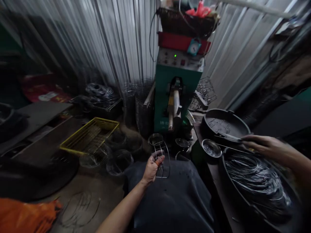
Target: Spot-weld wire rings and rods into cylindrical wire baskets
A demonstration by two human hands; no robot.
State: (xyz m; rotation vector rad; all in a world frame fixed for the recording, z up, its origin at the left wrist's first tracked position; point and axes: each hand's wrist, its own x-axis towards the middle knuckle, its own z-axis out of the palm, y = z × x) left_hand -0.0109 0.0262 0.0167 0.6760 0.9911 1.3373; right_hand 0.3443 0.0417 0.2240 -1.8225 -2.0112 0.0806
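Above the dark apron [170, 200] on my lap, my left hand [152, 167] is closed round a small bent-wire frame [167, 161] with a rounded outline and crossbars. Something orange wraps its thumb. On the right, my right hand [264, 144] pinches thin metal wires [228, 138] that point left, slightly blurred. It is over the gap between a round dark pan [206, 118] holding short wire pieces and a larger pan [240, 194] heaped with curved wires [255, 174]. A small bowl [212, 148] of tiny metal pieces stands left of this hand.
A green machine [178, 74] with a lit green lamp and protruding metal rods [175, 106] stands ahead. Left lie a yellow crate [63, 147], round wire baskets [120, 161], and wire bundles [102, 94]. Orange cloth [26, 215] lies at the lower left; corrugated wall [126, 38] rises behind.
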